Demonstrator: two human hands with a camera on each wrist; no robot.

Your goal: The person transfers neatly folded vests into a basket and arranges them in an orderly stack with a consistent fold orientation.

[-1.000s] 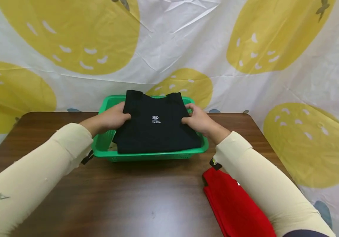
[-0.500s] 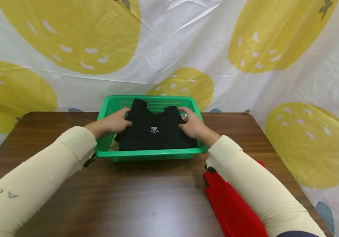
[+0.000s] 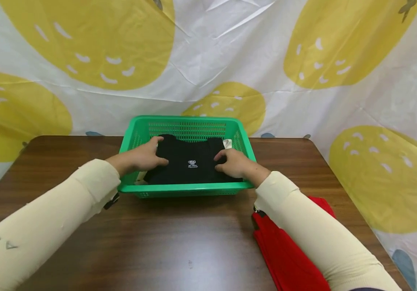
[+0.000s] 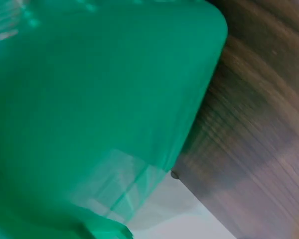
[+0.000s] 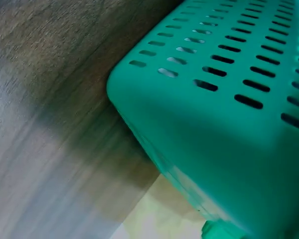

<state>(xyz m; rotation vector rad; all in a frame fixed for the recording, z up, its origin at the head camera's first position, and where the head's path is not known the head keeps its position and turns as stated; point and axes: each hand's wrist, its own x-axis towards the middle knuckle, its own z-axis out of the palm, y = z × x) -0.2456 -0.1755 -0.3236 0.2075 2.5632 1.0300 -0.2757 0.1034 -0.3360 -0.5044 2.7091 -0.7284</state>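
Note:
A folded black T-shirt (image 3: 190, 157) with a small white print lies inside a green plastic basket (image 3: 184, 188) in the head view. My left hand (image 3: 144, 155) is over the shirt's left side, thumb and fingers spread apart. Over its right side is my right hand (image 3: 235, 162), its fingers bent a little and parted from the thumb, gripping nothing. Whether either hand touches the cloth cannot be made out. Both wrist views show only the basket's outer walls (image 4: 114, 89) and the table; neither hand appears there.
Folded red cloth (image 3: 288, 254) lies on the brown wooden table (image 3: 179, 238), partly under my right forearm. Pale fabric (image 3: 227, 143) peeks out beside the black shirt in the basket. A white curtain with yellow fruit shapes (image 3: 230, 99) hangs behind the table.
The black T-shirt has come down and now lies flat in the basket. Both hands, which gripped its sides, have let go and loosened their fingers.

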